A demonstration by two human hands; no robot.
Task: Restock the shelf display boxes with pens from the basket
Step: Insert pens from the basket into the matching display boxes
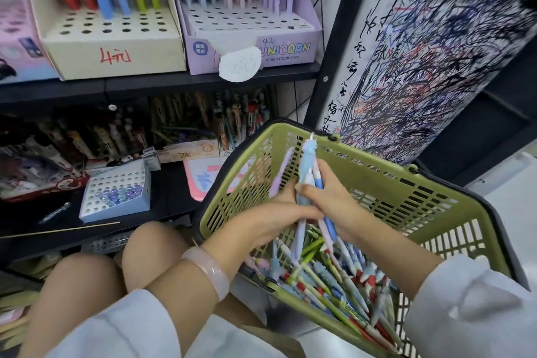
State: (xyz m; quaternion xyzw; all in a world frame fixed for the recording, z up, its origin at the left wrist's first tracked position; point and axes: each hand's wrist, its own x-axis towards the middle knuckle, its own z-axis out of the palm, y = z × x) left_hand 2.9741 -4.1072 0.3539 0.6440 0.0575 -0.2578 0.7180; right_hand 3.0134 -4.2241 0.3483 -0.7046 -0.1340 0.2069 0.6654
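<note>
A green plastic basket (386, 183) at the lower right holds a heap of loose pens (334, 279). Above the heap, both hands meet. My right hand (334, 200) grips a small bundle of pens, among them a blue unicorn-topped pen (308, 160) pointing up. My left hand (270, 218) holds the lower shafts of the same bundle and a pale purple pen (280, 171). On the upper shelf stand a lilac "UNICORN" display box (261, 29) with pastel pens in its back rows and a cream box (116, 38) with coloured pens.
A small blue-sided box with holes (116, 192) lies on the lower shelf, behind it dark rows of novelty pens. A scribbled test-paper panel (436, 52) stands to the right of the shelf. My knees (116, 264) are below the shelf edge.
</note>
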